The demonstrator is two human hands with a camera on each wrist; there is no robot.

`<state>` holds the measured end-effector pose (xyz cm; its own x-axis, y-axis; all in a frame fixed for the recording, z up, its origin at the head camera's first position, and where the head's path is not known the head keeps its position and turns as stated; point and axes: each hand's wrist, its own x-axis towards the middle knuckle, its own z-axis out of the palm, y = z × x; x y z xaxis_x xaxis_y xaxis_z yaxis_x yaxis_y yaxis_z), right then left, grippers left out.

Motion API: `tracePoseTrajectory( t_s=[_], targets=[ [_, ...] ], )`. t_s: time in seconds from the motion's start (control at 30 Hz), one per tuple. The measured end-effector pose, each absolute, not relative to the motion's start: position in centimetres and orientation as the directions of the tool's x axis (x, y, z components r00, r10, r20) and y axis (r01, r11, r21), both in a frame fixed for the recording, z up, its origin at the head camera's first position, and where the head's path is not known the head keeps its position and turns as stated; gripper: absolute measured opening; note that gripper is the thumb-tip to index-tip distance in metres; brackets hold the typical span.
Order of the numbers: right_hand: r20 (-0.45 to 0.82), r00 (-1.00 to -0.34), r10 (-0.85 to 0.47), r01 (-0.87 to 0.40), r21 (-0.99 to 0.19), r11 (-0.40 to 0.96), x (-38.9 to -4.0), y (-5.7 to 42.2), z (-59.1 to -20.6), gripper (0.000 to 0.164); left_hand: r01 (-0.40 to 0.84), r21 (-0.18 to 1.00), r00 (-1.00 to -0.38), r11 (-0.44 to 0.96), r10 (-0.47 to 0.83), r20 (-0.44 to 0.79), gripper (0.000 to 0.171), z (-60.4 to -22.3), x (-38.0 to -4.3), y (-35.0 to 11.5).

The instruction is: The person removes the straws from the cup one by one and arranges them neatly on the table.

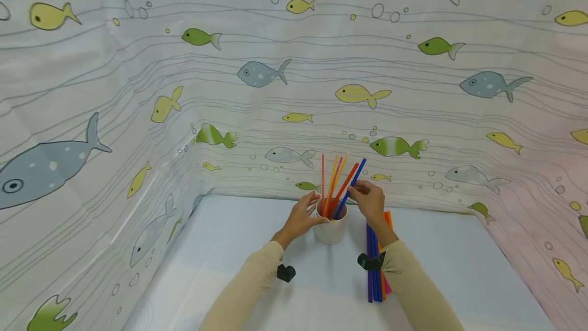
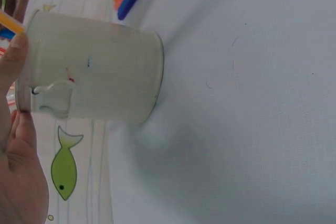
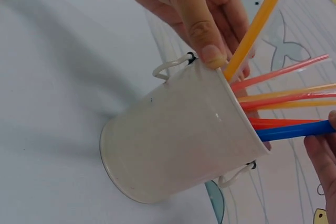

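Observation:
A small white metal bucket (image 1: pixel 331 234) with wire side handles stands upright on the table. My left hand (image 1: pixel 299 218) holds it at the rim, the thumb on the near side and the fingers round the far side. With thumb and fingertips, my right hand (image 1: pixel 369 201) pinches a blue straw (image 3: pixel 294 130), whose lower end is inside the bucket. Several other straws lean in it: a thick orange-yellow one (image 3: pixel 257 27), red ones (image 1: pixel 347 180) and thin clear-coloured ones (image 3: pixel 289 70). Their lower ends are hidden by the bucket wall.
A bundle of blue, orange and pink straws (image 1: pixel 370 285) lies on the white table (image 1: pixel 220 249) under my right forearm. Behind the table and along both sides hangs a fish-patterned sheet (image 1: pixel 257 132), close behind the bucket.

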<state>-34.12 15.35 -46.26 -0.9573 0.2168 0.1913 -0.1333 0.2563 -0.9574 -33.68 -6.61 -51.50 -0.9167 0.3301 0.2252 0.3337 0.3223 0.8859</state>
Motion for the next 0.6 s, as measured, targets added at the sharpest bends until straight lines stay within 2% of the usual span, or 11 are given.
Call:
tracePoseTrajectory(
  t_s=[0.17, 0.43, 0.6],
  targets=[
    [0.179, -0.96, 0.213, -0.129, -0.965, 0.229, -33.9, 15.5, -46.2, 0.03, 0.312, 0.888, -0.925, 0.338, 0.32, 0.204, 0.102, -51.6, -33.4, -6.5],
    [0.233, -0.95, 0.208, -0.194, -0.962, 0.192, -34.2, 16.4, -45.1, 0.035, 0.331, 0.884, -0.921, 0.331, 0.317, 0.226, 0.104, -51.5, -33.8, -6.5],
    [0.254, -0.941, 0.224, -0.219, -0.961, 0.172, -34.2, 17.3, -44.1, 0.033, 0.322, 0.879, -0.926, 0.353, 0.311, 0.214, 0.102, -51.6, -34.0, -6.5]
  ],
)
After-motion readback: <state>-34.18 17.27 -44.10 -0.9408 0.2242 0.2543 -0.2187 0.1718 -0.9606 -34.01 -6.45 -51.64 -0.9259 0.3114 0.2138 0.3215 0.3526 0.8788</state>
